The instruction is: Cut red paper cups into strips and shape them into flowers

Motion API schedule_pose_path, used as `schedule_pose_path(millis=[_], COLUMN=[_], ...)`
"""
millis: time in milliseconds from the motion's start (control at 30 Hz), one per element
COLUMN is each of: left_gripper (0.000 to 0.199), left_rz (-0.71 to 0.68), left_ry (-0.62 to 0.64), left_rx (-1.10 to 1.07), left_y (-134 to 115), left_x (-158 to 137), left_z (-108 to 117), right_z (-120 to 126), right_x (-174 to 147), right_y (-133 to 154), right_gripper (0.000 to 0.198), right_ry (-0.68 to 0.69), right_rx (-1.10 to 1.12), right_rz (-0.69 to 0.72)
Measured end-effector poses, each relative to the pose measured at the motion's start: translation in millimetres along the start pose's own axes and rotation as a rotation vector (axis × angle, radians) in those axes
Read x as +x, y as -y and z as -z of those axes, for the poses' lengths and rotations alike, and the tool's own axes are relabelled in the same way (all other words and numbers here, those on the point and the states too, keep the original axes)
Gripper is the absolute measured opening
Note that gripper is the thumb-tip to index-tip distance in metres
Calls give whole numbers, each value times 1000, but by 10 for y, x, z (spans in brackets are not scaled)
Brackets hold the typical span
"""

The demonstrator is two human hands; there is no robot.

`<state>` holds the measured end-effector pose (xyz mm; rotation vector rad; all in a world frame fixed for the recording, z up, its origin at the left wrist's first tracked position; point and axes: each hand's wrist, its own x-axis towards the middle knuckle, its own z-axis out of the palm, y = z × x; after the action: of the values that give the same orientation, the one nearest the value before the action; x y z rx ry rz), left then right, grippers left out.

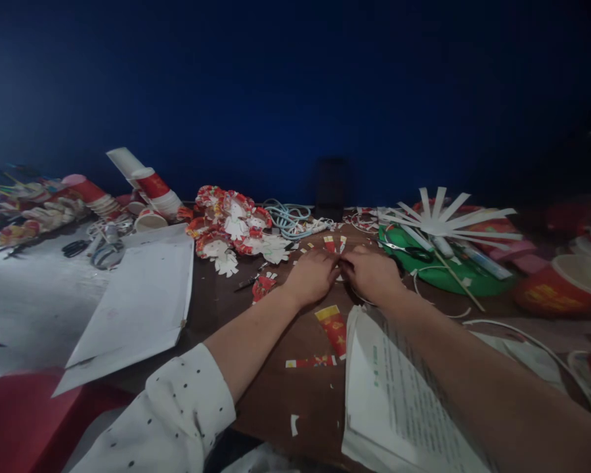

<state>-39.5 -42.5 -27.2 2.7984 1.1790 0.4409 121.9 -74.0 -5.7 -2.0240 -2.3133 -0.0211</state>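
My left hand (312, 276) and my right hand (373, 274) meet knuckle to knuckle on the brown table (276, 394), fingers curled over something small and hidden between them. Just beyond the fingertips lie small red-and-yellow paper cup pieces (333, 244). A larger red cup strip (333, 326) lies between my forearms, with a thin strip (311, 362) nearer me. What the hands grip cannot be seen.
Printed papers (398, 401) lie under my right forearm. A green plate (443, 272) with scissors (408, 249) and a white fanned-out cup (440, 220) sits at right. Red paper cups (566, 282), cut paper flowers (229, 226), stacked cups (148, 184), white sheets (138, 302).
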Motion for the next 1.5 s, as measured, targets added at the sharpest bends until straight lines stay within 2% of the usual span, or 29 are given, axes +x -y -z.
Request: schedule_pose_path(millis=[167, 333, 533, 633, 733, 867, 1000, 1100, 1233, 1333, 1500], left_gripper=[40, 40, 36, 40, 36, 33, 36, 30, 22, 29, 33], left_rz=[26, 95, 346, 397, 475, 566, 600, 595, 599, 596, 596], left_ry=[0, -71, -166, -183, -139, -194, -204, -193, -213, -252, -204], left_rx=[46, 40, 29, 6, -54, -243, -439, -506, -426, -268, -159], left_y=[-5, 33, 171, 210, 226, 259, 304, 314, 295, 268, 249], left_x=[-5, 13, 147, 301, 478, 627, 645, 618, 583, 589, 650], left_z=[15, -6, -5, -3, -34, -128, -182, -165, -132, -134, -164], right_z=[-8, -16, -79, -90, -98, -125, -132, -118, -106, -104, -106], right_x=[-14, -18, 7, 19, 23, 23, 26, 31, 35, 34, 31], right_y=[22, 21, 29, 51, 53, 24, 16, 29, 43, 48, 53], right_gripper=[39, 37, 35, 34, 34, 35, 38, 40, 41, 41, 42], right_ry=[-25, -27, -76, -85, -80, -83, -73, -40, -39, -30, -23], right_rx=[13, 12, 22, 5, -5, 5, 17, 22, 9, -22, -44], right_rz=[-15, -15, -26, -37, -34, -19, -24, -40, -37, -33, -29])
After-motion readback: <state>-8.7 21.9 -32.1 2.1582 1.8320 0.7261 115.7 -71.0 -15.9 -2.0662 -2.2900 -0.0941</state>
